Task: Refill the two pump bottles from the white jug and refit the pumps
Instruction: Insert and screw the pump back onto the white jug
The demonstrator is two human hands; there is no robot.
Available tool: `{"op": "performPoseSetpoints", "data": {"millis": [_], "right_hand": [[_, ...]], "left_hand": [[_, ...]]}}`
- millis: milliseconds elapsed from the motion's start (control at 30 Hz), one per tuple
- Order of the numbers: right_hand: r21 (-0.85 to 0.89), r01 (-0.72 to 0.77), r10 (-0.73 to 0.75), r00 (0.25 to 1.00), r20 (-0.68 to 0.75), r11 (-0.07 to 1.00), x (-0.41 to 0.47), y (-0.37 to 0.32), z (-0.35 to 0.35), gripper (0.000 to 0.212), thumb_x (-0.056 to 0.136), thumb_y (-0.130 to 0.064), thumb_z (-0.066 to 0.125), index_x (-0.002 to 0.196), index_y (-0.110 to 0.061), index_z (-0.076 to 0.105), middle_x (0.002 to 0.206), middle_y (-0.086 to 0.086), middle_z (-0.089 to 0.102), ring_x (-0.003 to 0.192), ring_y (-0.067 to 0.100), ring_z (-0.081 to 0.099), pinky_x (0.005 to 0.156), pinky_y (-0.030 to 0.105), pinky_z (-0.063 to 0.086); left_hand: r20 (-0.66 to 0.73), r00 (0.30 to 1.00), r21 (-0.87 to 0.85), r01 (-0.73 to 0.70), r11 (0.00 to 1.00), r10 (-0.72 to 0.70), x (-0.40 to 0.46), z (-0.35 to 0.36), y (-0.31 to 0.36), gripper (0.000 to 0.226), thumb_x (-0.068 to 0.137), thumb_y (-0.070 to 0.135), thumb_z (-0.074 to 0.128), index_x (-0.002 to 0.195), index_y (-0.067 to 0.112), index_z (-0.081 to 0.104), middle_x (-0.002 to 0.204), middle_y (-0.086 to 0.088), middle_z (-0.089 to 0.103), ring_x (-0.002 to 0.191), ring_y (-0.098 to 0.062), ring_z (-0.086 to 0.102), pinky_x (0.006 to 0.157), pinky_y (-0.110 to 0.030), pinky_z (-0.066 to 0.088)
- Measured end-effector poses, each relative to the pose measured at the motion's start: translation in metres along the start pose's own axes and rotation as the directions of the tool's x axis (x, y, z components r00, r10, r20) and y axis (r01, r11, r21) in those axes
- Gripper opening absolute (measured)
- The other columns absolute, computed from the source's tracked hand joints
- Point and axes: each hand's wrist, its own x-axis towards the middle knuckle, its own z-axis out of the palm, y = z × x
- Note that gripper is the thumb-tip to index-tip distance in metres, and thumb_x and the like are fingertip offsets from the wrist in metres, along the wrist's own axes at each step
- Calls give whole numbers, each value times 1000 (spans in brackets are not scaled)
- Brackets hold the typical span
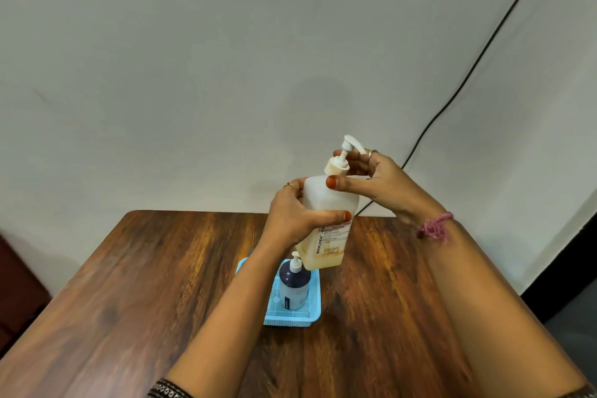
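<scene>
Above wooden table point(129, 284), left hand point(295, 216) grips translucent, near-empty pump bottle point(329, 203).

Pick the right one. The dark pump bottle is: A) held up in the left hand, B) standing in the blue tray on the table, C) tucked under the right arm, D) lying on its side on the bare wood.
B: the dark pump bottle stands upright in the blue tray on the table, below the translucent bottle gripped by the left hand.
</scene>
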Motion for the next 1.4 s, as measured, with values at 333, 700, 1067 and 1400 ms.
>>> {"op": "performPoseSetpoints", "data": {"millis": [333, 700, 1067, 1400], "right_hand": [[-119, 76, -75, 997, 19, 990, 1, -10, -11, 42, 74, -20, 79, 115, -17, 68, 102, -6, 72, 97, 2, 65, 89, 24, 51], [-173, 97, -107, 993, -54, 980, 1, -9, -6, 39, 68, -25, 83, 104, -24, 68, 92, -14, 70, 85, -8, 65, 68, 4, 46], [-146, 116, -114, 993, 24, 982, 0, -8, -13, 48, 74, -24, 78, 119, -19, 65, 108, -9, 71, 102, 1, 64, 91, 23, 49], [-139, 99, -99, 995, 5, 985, 2, -6, -10, 59, 60, -38, 80, 115, -26, 60, 109, -8, 68, 98, 4, 64, 82, 20, 51]], "left_hand": [[9, 1000, 19, -3, 1000, 3, 0, 1, 1, 76, 57, 39, 89, 121, 24, 52, 110, 6, 62, 97, -12, 62, 78, -27, 57], [2, 1000, 27, -2, 1000, 2, 0, 2, 2, 74, 56, 40, 89, 118, 27, 51, 109, 7, 61, 97, -10, 61, 77, -26, 56], [12, 1000, 7, 11, 1000, -11, -1, 2, 2, 74, 57, 37, 89, 120, 25, 52, 111, 5, 62, 98, -12, 62, 79, -28, 57], [5, 1000, 12, 9, 1000, -9, 0, 1, 1, 77, 56, 38, 90, 122, 22, 52, 110, 6, 62, 97, -11, 62, 80, -29, 57]]}}
